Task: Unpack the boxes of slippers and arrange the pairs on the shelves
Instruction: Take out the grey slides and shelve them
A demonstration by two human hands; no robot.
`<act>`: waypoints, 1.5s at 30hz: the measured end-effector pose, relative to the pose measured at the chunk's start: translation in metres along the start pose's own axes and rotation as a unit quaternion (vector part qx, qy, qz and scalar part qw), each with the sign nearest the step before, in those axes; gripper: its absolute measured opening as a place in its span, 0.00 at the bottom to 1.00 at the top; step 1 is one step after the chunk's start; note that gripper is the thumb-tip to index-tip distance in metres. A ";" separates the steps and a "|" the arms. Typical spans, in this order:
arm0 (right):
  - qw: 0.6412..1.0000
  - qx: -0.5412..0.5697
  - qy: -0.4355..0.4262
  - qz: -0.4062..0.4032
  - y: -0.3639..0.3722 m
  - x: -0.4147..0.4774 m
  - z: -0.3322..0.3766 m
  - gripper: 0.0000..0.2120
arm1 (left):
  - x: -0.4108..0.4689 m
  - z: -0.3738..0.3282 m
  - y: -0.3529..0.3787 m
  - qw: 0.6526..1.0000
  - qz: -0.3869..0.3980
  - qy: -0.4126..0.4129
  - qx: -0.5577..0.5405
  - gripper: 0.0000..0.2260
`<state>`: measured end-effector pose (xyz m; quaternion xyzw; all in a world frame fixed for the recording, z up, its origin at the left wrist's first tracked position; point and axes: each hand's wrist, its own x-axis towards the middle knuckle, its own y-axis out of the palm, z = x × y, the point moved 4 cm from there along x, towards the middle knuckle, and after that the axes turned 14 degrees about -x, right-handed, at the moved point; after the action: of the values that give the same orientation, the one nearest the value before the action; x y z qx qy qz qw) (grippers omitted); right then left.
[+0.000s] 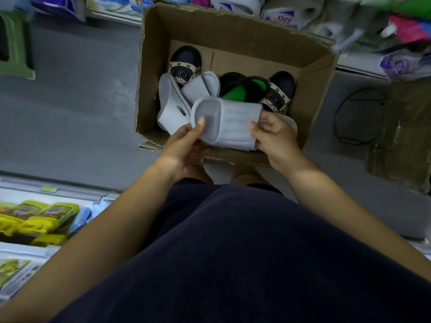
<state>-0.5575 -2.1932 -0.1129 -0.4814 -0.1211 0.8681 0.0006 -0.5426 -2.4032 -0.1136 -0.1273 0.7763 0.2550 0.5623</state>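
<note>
Both hands hold one grey slipper (231,123) just above the near edge of the cardboard box (233,40). On its heel end the left hand (184,145) grips, with the thumb on the insole; the right hand (277,138) grips the strap end, thumb on top. Beyond the hands, inside the box, lie more grey slippers (172,99), a black and green slipper (242,89) and dark slippers with patterned straps (186,62). Left of the hands is grey floor (81,89).

Slippers (186,66) in box (314,94), stool (16,43) left
</note>
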 end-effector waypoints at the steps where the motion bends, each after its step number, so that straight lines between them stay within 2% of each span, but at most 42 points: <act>1: 0.999 -0.023 -0.018 0.026 0.000 -0.003 -0.002 0.10 | 0.001 0.000 -0.002 1.000 -0.013 0.010 0.015 0.14; 4: 0.994 -0.069 -0.041 0.078 0.004 -0.007 -0.018 0.12 | 0.002 0.002 -0.010 0.992 -0.007 0.026 0.127 0.24; 8: 0.993 -0.080 -0.059 0.058 -0.001 0.001 -0.026 0.16 | -0.006 -0.002 -0.012 0.986 0.013 0.006 0.166 0.17; 11: 0.982 -0.138 -0.117 0.056 -0.004 0.009 -0.010 0.19 | -0.008 -0.012 -0.006 0.980 -0.007 0.025 0.197 0.17; 13: 0.967 -0.185 -0.173 0.032 -0.008 0.015 0.007 0.17 | -0.007 -0.020 -0.002 0.978 -0.037 0.050 0.199 0.16; 15: 0.961 -0.200 -0.188 -0.029 -0.019 0.023 0.019 0.12 | -0.004 -0.030 0.000 0.984 -0.075 0.080 0.143 0.13; 17: 0.964 -0.186 -0.161 -0.104 -0.035 0.033 0.017 0.06 | -0.003 -0.036 -0.001 0.986 -0.094 0.110 0.080 0.12; 19: 0.964 -0.202 -0.117 -0.127 -0.045 0.044 0.001 0.05 | 0.001 -0.036 -0.005 0.987 -0.090 0.127 0.032 0.14; 24: 0.982 -0.176 0.063 -0.028 -0.039 0.076 -0.070 0.08 | 0.015 -0.023 -0.014 0.987 -0.107 0.119 -0.016 0.16; 26: 0.982 -0.143 0.122 0.013 -0.028 0.085 -0.086 0.17 | 0.020 -0.015 -0.017 0.987 -0.114 0.110 -0.008 0.14; 28: 0.979 -0.118 0.161 0.044 -0.015 0.091 -0.095 0.27 | 0.022 -0.006 -0.019 0.987 -0.125 0.100 -0.002 0.12; 31: 0.979 -0.077 0.174 0.069 0.003 0.096 -0.104 0.29 | 0.023 0.006 -0.024 0.985 -0.146 0.090 -0.001 0.15; 34: 0.984 -0.105 0.141 0.021 0.009 0.092 -0.101 0.22 | 0.018 0.011 -0.025 0.983 -0.151 0.105 0.003 0.14; 38: 0.977 -0.192 0.052 -0.075 -0.009 0.068 -0.082 0.16 | 0.008 0.006 -0.021 0.972 -0.148 0.177 0.037 0.16; 41: 0.976 -0.179 -0.034 -0.121 -0.029 0.032 -0.063 0.11 | -0.005 -0.005 -0.011 0.964 -0.126 0.224 0.073 0.11; 43: 0.969 -0.167 -0.105 -0.152 -0.040 0.008 -0.048 0.10 | -0.013 -0.016 -0.007 0.956 -0.121 0.246 0.100 0.10; 45: 0.959 -0.185 -0.152 -0.149 -0.042 -0.005 -0.036 0.14 | -0.022 -0.027 -0.007 0.950 -0.119 0.266 0.111 0.12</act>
<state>-0.5295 -2.1459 -0.1179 -0.3121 -0.3485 0.8835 0.0225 -0.5540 -2.4259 -0.0884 -0.2184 0.9005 0.0550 0.3721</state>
